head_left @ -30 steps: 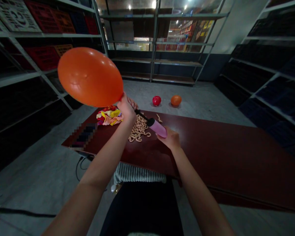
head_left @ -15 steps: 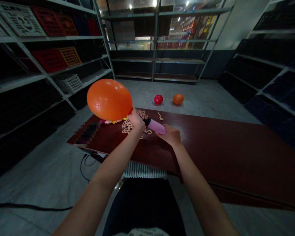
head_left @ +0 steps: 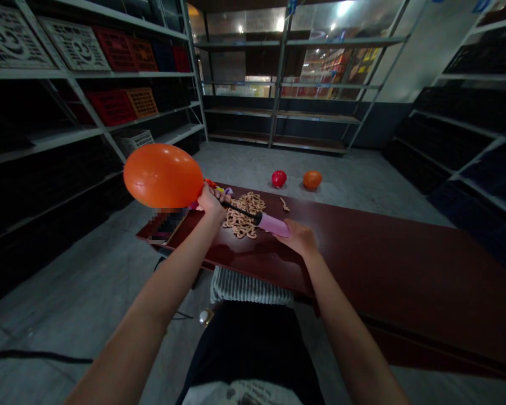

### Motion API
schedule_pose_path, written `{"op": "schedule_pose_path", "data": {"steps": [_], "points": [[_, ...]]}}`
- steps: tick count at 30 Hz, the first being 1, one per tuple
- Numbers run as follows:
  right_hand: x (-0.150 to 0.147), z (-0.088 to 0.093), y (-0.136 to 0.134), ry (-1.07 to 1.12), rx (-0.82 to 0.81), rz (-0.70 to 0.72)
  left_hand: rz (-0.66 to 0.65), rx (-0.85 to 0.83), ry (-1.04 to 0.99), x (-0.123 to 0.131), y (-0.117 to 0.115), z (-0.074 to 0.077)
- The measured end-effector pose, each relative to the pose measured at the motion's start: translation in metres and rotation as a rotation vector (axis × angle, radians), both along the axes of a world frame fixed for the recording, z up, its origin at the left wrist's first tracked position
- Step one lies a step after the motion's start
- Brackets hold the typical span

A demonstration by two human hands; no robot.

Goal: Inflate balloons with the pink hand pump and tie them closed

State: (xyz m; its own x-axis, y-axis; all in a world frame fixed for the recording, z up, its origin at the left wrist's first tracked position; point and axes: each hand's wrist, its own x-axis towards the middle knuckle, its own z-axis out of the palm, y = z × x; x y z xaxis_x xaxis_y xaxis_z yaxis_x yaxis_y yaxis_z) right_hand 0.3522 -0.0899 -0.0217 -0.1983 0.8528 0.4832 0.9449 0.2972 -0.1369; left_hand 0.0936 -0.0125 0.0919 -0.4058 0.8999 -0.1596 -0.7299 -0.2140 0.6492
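An inflated orange balloon (head_left: 163, 175) swells out beyond my left hand (head_left: 213, 201), which is closed around the balloon's neck and the near end of a hand pump. The pump's black rod (head_left: 241, 210) shows between my hands, running into its pink barrel (head_left: 274, 225). My right hand (head_left: 299, 236) is wrapped around the far end of that barrel. Behind the rod, a heap of tan, twisted, cord-like pieces (head_left: 247, 222) lies on the table. Several bright uninflated balloons (head_left: 225, 192) sit partly hidden behind my left hand.
The dark red table (head_left: 362, 253) stretches off to the right. One loose tan piece (head_left: 285, 204) lies near its far edge. A red balloon (head_left: 279, 179) and another orange balloon (head_left: 312, 179) rest on the floor beyond. Shelves with crates (head_left: 113, 107) stand left; a rack (head_left: 274, 115) stands behind.
My left hand and the balloon have moved left, away from my right hand. More of the pump's black rod now shows between the hands. The view has shifted a little.
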Motion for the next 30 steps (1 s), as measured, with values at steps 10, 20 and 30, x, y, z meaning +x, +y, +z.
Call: {"op": "schedule_pose_path", "data": {"steps": [10, 20, 30], "points": [[-0.009, -0.003, 0.000, 0.172, 0.019, -0.004, 0.081, 0.124, 0.011, -0.013, 0.021, 0.030], [0.001, -0.009, 0.001, 0.187, -0.001, -0.134, -0.086, 0.226, 0.075, 0.088, 0.027, 0.014], [-0.002, -0.003, -0.001, 0.127, -0.045, -0.157, -0.167, 0.188, 0.006, 0.113, 0.019, -0.039]]}}
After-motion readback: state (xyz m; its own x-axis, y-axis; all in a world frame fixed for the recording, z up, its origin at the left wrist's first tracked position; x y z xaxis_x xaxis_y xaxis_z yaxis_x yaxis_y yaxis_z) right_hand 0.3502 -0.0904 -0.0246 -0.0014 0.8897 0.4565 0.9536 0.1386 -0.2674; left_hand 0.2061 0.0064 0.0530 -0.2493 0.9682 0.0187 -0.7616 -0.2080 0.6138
